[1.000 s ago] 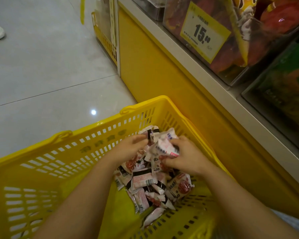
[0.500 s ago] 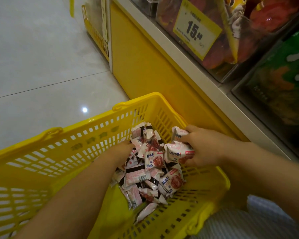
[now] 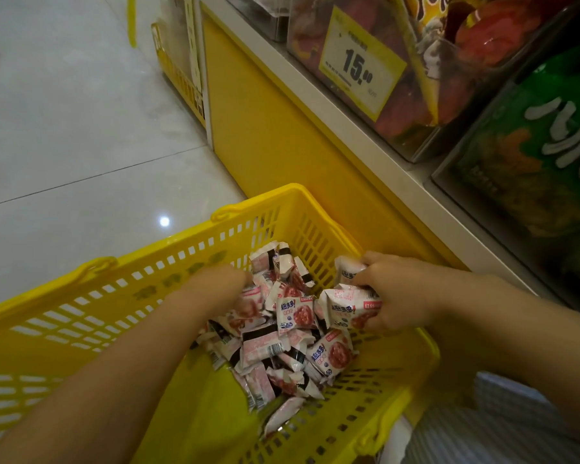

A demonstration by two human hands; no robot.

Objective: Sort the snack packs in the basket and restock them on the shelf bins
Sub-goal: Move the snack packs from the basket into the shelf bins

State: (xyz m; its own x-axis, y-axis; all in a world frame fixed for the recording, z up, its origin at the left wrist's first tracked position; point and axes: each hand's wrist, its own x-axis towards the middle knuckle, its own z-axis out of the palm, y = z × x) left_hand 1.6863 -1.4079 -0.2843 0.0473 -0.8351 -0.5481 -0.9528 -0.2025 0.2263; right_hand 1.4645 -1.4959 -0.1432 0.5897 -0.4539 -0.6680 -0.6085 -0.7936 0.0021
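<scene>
Right hand grips several packs; bin lies at its 12 o'clock, nearer this hand. Left hand grip hidden, cannot tell.

Yellow basket: moulded plastic, slotted walls, a soft sheen. Snack packs in crinkled, glossy film. Floor tiles are polished and smooth, mirroring a spot of light. Far right, shelf bins of clear, shiny plastic, with a matt paper price tag. Near right, striped cloth.
</scene>
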